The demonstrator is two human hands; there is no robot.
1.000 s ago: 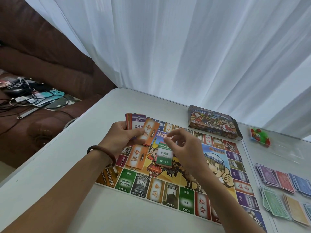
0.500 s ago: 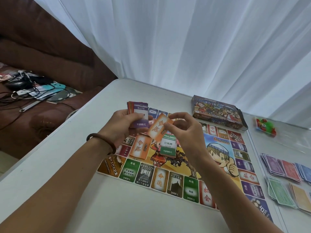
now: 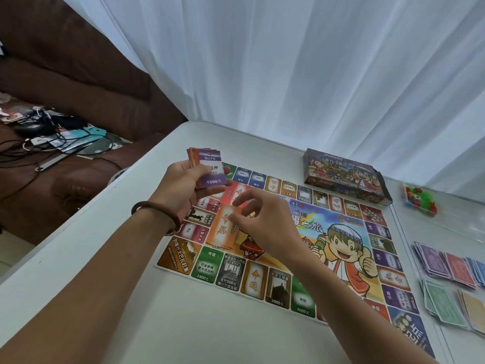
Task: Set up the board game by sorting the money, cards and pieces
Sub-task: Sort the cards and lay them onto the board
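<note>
Card stack [image 3: 210, 166], purple card on top: gripped by left hand [image 3: 181, 185], fingers curled round it, above game board [image 3: 341, 245], far-left corner.
Orange card pile [image 3: 223, 232]: on board's left part. Right hand [image 3: 265, 227] sits over it, fingertips bent onto its far edge; cannot tell whether they pinch a card.
Money piles [image 3: 446, 266]: just right of board.

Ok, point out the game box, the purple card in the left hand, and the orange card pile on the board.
game box [image 3: 343, 177], head view, printed top face.
purple card [image 3: 211, 160], head view, upper title band.
orange card pile [image 3: 221, 232], head view, top card's face.
</note>
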